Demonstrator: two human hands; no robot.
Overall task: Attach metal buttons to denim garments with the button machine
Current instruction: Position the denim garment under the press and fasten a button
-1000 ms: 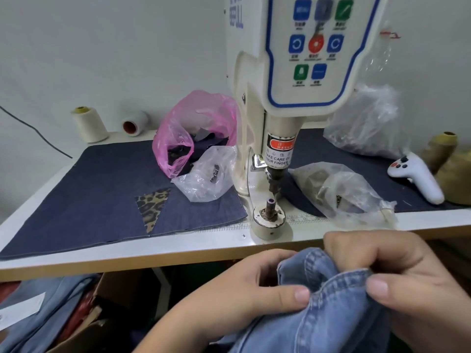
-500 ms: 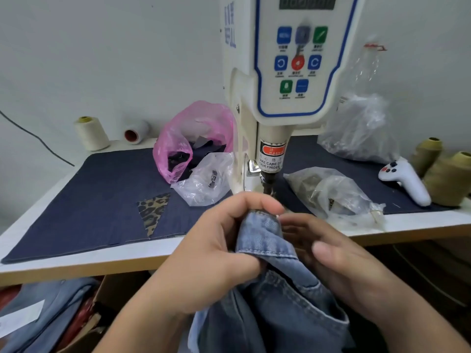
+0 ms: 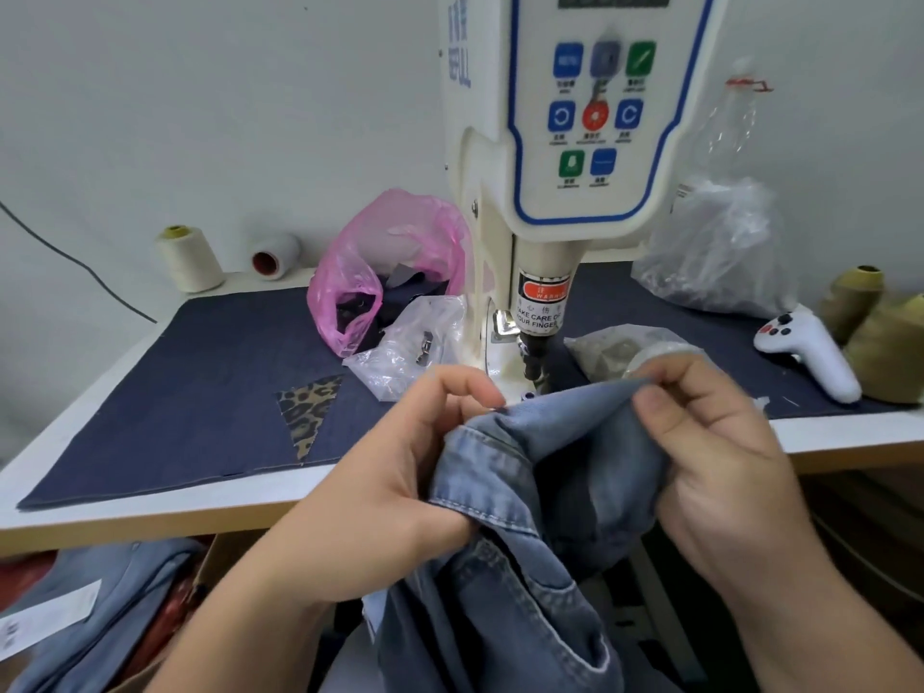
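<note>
Both your hands are on the denim garment (image 3: 550, 472), holding its edge up right in front of the button machine (image 3: 540, 202), just below the warning sticker. Your left hand (image 3: 400, 487) has its fingers curled, pinching the stitched hem, and your right hand (image 3: 720, 457) pinches the top fold between thumb and fingers (the fabric is stretched between the two). The rest of the garment hangs down below the surface (image 3: 150, 517). Behind it sit a pink bag (image 3: 390, 262), clear plastic bags (image 3: 410, 342) and a white controller (image 3: 810, 347) off to the right.
</note>
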